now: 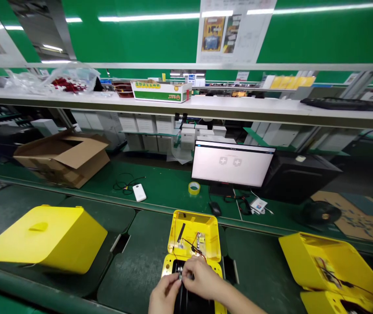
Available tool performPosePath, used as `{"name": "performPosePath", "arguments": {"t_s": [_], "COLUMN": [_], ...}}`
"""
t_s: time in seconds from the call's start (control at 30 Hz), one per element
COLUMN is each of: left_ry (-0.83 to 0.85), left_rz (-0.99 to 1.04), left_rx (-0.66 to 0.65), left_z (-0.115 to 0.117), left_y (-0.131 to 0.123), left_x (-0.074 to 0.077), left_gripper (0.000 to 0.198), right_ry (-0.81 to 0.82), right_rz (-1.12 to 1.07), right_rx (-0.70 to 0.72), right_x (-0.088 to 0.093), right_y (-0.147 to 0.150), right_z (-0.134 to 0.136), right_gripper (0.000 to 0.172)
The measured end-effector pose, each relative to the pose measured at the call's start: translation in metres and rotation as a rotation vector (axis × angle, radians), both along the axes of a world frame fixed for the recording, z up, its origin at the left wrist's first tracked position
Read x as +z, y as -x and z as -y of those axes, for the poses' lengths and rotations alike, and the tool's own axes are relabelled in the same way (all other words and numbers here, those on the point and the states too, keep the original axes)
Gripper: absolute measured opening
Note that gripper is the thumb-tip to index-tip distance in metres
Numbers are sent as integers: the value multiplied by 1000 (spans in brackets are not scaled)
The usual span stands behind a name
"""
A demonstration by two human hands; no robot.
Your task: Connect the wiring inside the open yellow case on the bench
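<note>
Green bench (pixel 130 279) below; my left hand (pixel 163 296) and right hand (pixel 201 277) pinch a small metal part (pixel 180 274) over a yellow case (pixel 206 231).

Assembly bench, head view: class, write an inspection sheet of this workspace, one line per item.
surface: dark green mats on a green bench.
job's things: open yellow plastic housing with a circuit board inside; yellow base under the hands; yellow housings to the left and right.
clutter: yellow tape roll, white handheld device, black mouse, open cardboard box.
hands: left hand and right hand pinch a small silver part.
cables: thin red-and-black wires; coiled black cable.
surroundings: monitor, black computer case, shelf above.
</note>
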State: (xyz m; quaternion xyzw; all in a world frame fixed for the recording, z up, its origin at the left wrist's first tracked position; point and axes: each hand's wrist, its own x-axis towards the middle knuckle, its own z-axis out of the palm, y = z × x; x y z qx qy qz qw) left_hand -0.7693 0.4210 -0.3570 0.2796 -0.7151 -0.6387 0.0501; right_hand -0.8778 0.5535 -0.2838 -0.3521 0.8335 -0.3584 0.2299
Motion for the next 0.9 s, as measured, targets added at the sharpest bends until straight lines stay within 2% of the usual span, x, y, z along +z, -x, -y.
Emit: {"name": "performPosePath", "arguments": {"t_s": [0.2, 0.47, 0.67, 0.9], "left_ry": [63, 410, 697, 654], "left_rz": [-46, -278, -258, -197], "left_rx": [9, 14, 25, -10], "left_z": [-1, -11, -19, -20], "left_y": [-1, -1, 3, 6], "left_x": [1, -3, -5, -1], "left_gripper": [32, 22, 25, 26], "right_ry": [-3, -19, -12, 5], "right_rz": [18, 9, 98, 159], "right_rx": [-13, -19, -53, -74], "right_x": [0, -2, -7, -20], "right_y": [0, 4, 8, 11], "right_z": [2, 7, 7, 8], "right_gripper": [11, 13, 14, 12]}}
